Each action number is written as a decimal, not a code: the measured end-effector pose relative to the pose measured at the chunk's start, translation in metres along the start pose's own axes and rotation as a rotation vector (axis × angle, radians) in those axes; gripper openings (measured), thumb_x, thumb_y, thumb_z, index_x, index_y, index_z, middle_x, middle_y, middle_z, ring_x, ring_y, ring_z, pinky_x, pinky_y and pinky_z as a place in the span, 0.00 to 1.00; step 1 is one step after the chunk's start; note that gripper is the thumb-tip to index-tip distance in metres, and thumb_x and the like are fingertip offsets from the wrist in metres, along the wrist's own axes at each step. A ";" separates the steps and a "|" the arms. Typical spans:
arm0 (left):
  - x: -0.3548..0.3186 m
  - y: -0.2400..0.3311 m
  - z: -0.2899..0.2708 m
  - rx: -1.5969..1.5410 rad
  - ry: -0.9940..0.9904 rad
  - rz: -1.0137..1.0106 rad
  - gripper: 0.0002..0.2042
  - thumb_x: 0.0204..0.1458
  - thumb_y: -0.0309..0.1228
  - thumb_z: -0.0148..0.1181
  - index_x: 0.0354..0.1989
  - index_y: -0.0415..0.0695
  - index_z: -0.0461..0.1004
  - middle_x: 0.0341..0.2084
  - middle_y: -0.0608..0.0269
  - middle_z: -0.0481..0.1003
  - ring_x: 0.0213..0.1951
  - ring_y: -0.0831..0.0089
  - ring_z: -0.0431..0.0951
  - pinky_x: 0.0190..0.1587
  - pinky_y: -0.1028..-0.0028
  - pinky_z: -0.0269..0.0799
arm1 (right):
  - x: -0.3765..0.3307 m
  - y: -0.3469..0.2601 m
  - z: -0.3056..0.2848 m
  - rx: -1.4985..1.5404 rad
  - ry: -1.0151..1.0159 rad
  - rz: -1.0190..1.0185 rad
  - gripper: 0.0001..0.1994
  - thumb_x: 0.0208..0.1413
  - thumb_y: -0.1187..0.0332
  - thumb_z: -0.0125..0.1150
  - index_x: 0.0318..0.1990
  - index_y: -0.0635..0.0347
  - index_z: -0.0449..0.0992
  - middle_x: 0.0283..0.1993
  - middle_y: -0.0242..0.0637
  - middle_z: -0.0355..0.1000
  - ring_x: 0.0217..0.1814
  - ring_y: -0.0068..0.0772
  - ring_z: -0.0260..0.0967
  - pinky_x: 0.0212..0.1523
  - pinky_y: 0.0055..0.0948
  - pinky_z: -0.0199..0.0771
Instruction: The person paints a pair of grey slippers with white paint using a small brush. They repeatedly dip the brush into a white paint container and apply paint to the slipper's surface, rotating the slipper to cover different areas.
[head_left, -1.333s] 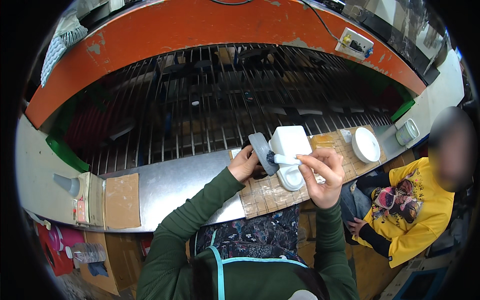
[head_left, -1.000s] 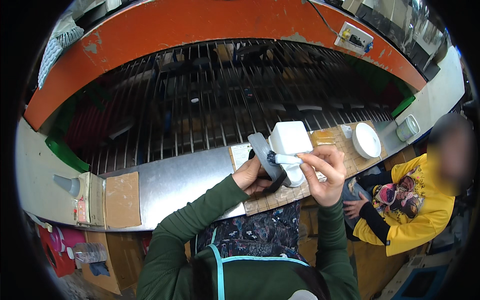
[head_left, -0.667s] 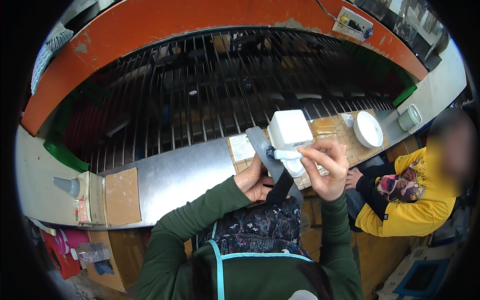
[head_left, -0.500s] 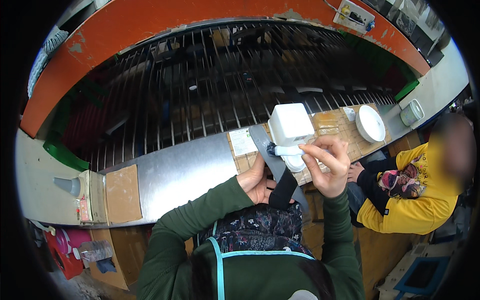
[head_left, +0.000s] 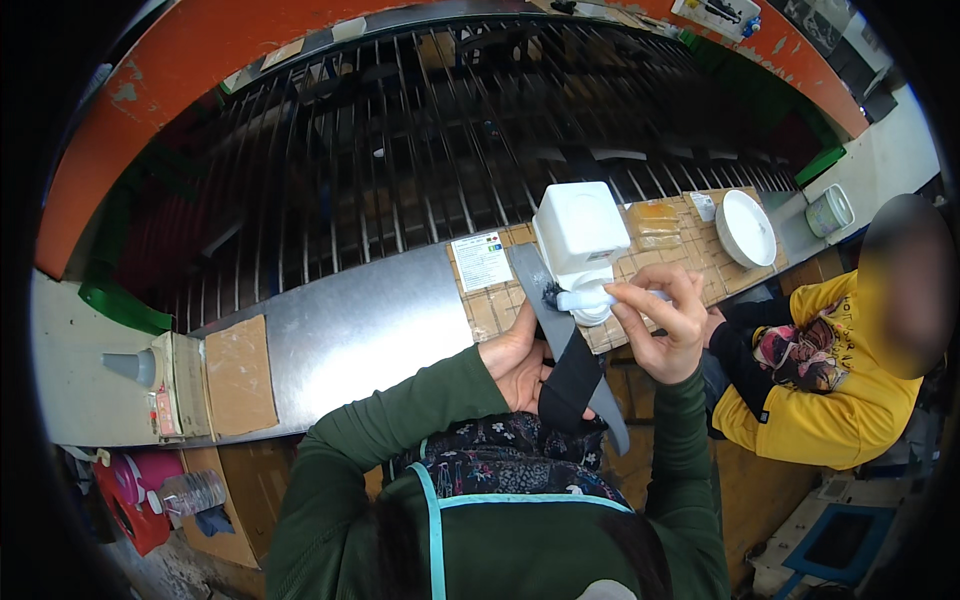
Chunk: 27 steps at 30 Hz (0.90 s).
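Observation:
My left hand (head_left: 518,368) is closed round the edge of a long grey strip (head_left: 556,325) with a broad black band (head_left: 572,385) at its near part. The strip slants from far left to near right over the bench edge. A small white-handled brush (head_left: 582,299) is pinched between the thumb and fingers of my right hand (head_left: 663,322). Its dark bristles touch the strip's upper face near the far end. Just beyond stands a white square container (head_left: 582,228), with a round white lid or dish (head_left: 592,312) partly hidden behind the brush.
A metal bench top (head_left: 370,325) carries a woven mat (head_left: 485,312), a printed card (head_left: 481,262), amber blocks (head_left: 656,226) and a white bowl (head_left: 745,230). Metal bars (head_left: 400,150) span beyond. Someone in a yellow top (head_left: 830,400) sits at the right. A cardboard sheet (head_left: 240,376) lies left.
The whole view has shifted slightly. The strip's near end now shows farther out to the right below the black band. The brush has moved slightly nearer along the strip, its bristles still against it.

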<state>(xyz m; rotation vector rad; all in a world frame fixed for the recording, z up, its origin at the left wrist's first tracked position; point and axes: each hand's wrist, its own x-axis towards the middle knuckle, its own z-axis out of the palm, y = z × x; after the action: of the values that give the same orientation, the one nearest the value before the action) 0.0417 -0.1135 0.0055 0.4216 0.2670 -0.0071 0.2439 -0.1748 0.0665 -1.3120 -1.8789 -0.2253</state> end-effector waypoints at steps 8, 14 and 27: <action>0.004 -0.002 0.001 0.004 -0.019 -0.037 0.52 0.45 0.76 0.25 0.67 0.42 0.49 0.58 0.42 0.64 0.57 0.41 0.70 0.55 0.46 0.71 | 0.001 0.003 -0.003 0.039 0.049 0.109 0.13 0.41 0.72 0.71 0.38 0.51 0.84 0.34 0.28 0.73 0.32 0.25 0.64 0.39 0.29 0.52; 0.009 -0.002 -0.003 0.034 0.008 -0.058 0.55 0.42 0.78 0.25 0.66 0.40 0.52 0.56 0.41 0.66 0.54 0.41 0.72 0.55 0.50 0.73 | 0.005 0.005 -0.005 -0.012 0.031 0.058 0.13 0.41 0.71 0.71 0.38 0.51 0.84 0.34 0.28 0.73 0.32 0.24 0.65 0.39 0.29 0.51; 0.010 -0.001 -0.005 0.046 0.038 -0.095 0.57 0.41 0.79 0.24 0.65 0.37 0.53 0.56 0.38 0.66 0.55 0.40 0.71 0.55 0.51 0.72 | -0.003 0.012 -0.003 -0.037 -0.020 0.011 0.14 0.40 0.71 0.72 0.38 0.48 0.84 0.34 0.28 0.72 0.31 0.23 0.64 0.38 0.30 0.49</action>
<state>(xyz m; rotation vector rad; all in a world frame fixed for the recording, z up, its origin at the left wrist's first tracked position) 0.0497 -0.1115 -0.0015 0.4546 0.3246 -0.0980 0.2556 -0.1736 0.0626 -1.3536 -1.8921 -0.2435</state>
